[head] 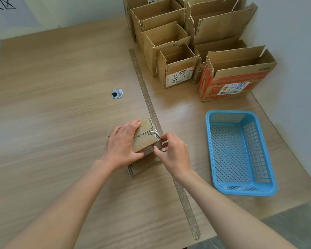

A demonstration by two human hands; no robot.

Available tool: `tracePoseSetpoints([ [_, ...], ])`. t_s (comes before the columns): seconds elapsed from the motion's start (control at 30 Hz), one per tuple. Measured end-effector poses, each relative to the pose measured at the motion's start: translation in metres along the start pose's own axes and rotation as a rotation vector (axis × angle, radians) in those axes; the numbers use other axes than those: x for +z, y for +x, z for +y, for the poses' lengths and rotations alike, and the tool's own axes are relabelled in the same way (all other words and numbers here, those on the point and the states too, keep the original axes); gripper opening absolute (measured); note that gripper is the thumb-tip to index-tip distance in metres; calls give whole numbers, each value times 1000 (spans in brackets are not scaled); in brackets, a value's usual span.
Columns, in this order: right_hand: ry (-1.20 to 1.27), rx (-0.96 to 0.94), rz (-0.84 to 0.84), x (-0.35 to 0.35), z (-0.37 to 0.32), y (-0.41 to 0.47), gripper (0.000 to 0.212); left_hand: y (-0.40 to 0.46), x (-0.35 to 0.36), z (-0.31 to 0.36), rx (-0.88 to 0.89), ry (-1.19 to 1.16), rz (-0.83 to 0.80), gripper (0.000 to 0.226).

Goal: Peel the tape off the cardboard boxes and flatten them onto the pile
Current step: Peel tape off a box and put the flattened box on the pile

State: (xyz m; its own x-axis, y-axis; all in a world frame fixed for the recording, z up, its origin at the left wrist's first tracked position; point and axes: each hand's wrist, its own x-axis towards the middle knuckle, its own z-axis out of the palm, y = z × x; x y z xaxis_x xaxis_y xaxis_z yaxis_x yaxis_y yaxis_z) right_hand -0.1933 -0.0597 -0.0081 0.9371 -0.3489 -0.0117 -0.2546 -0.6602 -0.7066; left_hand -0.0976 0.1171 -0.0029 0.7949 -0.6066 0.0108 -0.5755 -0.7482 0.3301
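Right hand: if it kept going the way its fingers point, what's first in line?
The right hand points up-left at the small cardboard box, and its fingertips already pinch the clear tape at the box's near corner. So the tape and box come first; the left hand lies beyond.

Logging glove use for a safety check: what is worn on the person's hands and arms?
Nothing. The left hand and right hand are bare, with no gloves, rings or watch showing, and both forearms are uncovered down to the frame edge, with no sleeves in view.

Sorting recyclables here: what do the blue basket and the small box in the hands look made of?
Blue basket: looks like moulded plastic, uniform colour, slight sheen, perforated lattice walls. Small box: brown corrugated cardboard, matte, ridged surface, with clear glossy tape crinkled on its right end.
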Motion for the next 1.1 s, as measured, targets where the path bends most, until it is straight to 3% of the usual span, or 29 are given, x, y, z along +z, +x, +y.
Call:
tracePoseSetpoints([
  [0.13,41,-2,10,-3,4,0,21,0,0,0,0,8,-7,105],
  [0.3,-12,3,-31,-4,1,3,44,0,0,1,-3,16,-4,104],
  [0.7,-15,-64,-21,-1,10,5,19,0,-2,2,3,31,-9,105],
  [0.9,15,-18,-45,0,7,6,52,0,0,2,-9,33,-4,103],
  [1.1,50,-3,-19,4,9,8,34,2,1,1,-23,34,-6,103],
])
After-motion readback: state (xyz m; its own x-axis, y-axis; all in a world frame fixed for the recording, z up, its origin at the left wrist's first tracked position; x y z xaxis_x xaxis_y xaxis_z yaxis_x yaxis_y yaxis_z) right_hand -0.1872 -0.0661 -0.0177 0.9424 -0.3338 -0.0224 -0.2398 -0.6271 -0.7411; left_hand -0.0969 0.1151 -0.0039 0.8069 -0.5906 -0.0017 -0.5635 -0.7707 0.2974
